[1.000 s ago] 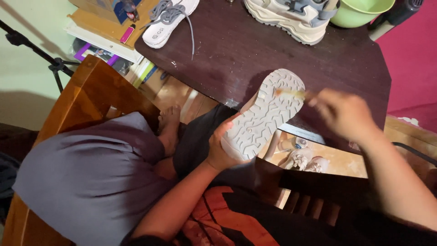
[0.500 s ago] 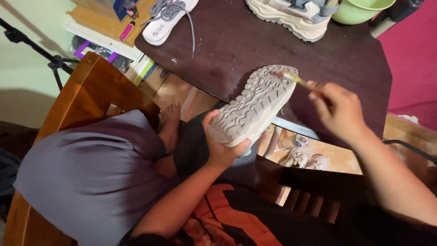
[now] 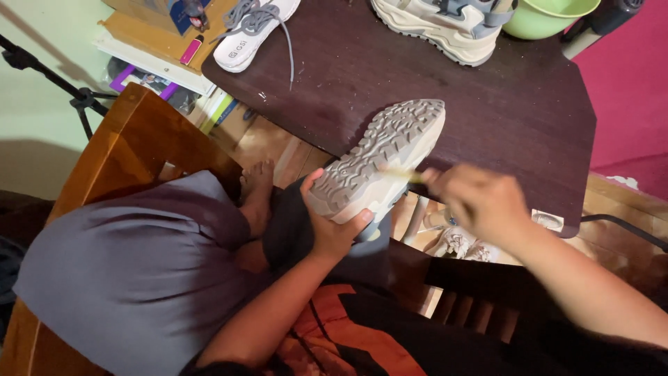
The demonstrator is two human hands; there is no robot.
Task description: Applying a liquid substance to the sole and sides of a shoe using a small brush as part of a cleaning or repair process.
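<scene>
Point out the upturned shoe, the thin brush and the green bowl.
upturned shoe [image 3: 379, 157], head view, middle of the grey tread.
thin brush [image 3: 402, 175], head view, pale handle over the sole.
green bowl [image 3: 550, 17], head view, outer wall.

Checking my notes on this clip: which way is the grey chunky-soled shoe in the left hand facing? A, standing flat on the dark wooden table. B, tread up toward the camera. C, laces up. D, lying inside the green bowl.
B: the left hand grips the grey chunky-soled shoe with its ridged tread turned up to the camera.
</scene>
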